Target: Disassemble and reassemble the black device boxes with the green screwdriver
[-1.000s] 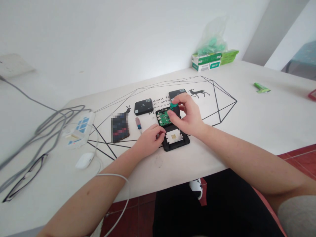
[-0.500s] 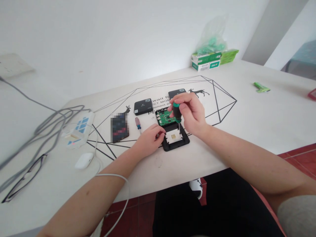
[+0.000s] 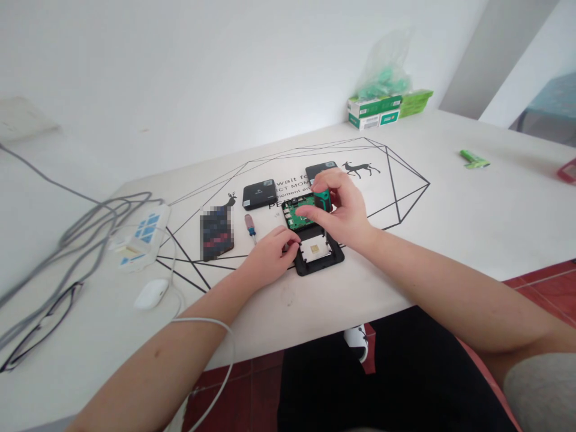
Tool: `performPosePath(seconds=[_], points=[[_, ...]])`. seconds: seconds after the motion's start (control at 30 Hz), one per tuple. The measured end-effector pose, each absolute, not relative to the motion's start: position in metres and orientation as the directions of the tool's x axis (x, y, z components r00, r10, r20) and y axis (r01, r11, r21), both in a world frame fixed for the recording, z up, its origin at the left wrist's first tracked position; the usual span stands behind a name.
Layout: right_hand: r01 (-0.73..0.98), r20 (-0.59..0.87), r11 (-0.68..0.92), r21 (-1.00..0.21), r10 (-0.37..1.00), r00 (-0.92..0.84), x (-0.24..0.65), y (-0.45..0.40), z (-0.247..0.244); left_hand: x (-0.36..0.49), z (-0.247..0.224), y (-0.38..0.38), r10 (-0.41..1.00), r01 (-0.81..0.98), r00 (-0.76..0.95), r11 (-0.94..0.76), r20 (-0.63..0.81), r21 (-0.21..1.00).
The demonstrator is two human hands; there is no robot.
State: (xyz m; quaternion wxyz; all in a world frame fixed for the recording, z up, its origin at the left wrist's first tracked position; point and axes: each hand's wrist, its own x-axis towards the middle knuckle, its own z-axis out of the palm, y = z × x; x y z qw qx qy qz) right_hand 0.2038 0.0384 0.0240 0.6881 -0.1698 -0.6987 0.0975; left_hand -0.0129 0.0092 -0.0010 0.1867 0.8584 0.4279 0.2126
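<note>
An opened black plastic case lies on the table with a silver metal plate in its near half. A green circuit board sits in the far half. My left hand is closed at the left edge of the near half, with thumb and fingertips gripping that edge. Over the right side, my right hand holds a screwdriver with a green and black handle, its shaft pointing down at the plate's far right corner. The thumb is lifted from the handle; my fingers stay around it.
Behind the case lie two closed black boxes. A second screwdriver and a blurred dark rectangular item are left. A power strip, grey cables, a white earbud case and glasses lie farther left. Green-white boxes stand at the back.
My right thumb has swung off the screwdriver handle toward the left, and the handle has turned within the fingers. My left hand and the case have stayed put.
</note>
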Motion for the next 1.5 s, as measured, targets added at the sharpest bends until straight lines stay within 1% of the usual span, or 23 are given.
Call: performPosePath(seconds=[0.1,0.2,0.3,0.4,0.5,0.6,0.67,0.83,1.0,1.13,1.2,1.37,1.5], points=[[0.056,0.939,0.942,-0.33,0.334,-0.077,0.204,0.033,0.028,-0.013,-0.001,0.009,0.812,0.652,0.544,-0.566,0.209,0.505],[0.098,0.938,0.94,-0.326,0.334,-0.091,0.205,0.031,0.031,-0.013,-0.001,0.009,0.817,0.654,0.539,-0.56,0.206,0.51],[0.155,0.912,0.908,-0.389,0.403,-0.075,0.205,0.033,0.029,-0.013,-0.001,0.009,0.816,0.659,0.541,-0.561,0.203,0.501],[0.16,0.886,0.879,-0.449,0.461,-0.047,0.203,0.037,0.023,-0.013,-0.001,0.009,0.818,0.663,0.537,-0.561,0.207,0.496],[0.105,0.869,0.863,-0.493,0.495,0.009,0.202,0.04,0.02,-0.013,-0.001,0.009,0.817,0.658,0.539,-0.56,0.204,0.503],[0.028,0.822,0.822,-0.569,0.568,0.044,0.2,0.04,0.019,-0.013,-0.001,0.009,0.814,0.655,0.545,-0.562,0.199,0.506],[0.001,0.802,0.803,-0.596,0.595,0.057,0.2,0.039,0.018,-0.012,0.0,0.009,0.816,0.657,0.543,-0.561,0.201,0.504],[0.091,0.838,0.833,-0.545,0.545,0.034,0.199,0.032,0.018,-0.013,-0.001,0.009,0.817,0.658,0.541,-0.559,0.2,0.505],[0.083,0.817,0.815,-0.573,0.576,-0.012,0.202,0.027,0.021,-0.013,-0.002,0.009,0.823,0.665,0.537,-0.547,0.183,0.508],[0.221,0.881,0.861,-0.459,0.473,-0.011,0.203,0.03,0.025,-0.012,0.001,0.008,0.82,0.667,0.541,-0.553,0.185,0.499],[0.264,0.894,0.867,-0.423,0.446,-0.031,0.204,0.032,0.027,-0.012,0.003,0.008,0.819,0.667,0.542,-0.556,0.19,0.496],[0.274,0.874,0.848,-0.453,0.483,-0.049,0.203,0.037,0.023,-0.011,0.003,0.007,0.82,0.669,0.537,-0.557,0.198,0.492],[0.255,0.875,0.843,-0.473,0.484,0.024,0.201,0.041,0.016,-0.012,0.002,0.007,0.821,0.669,0.537,-0.553,0.192,0.496]])
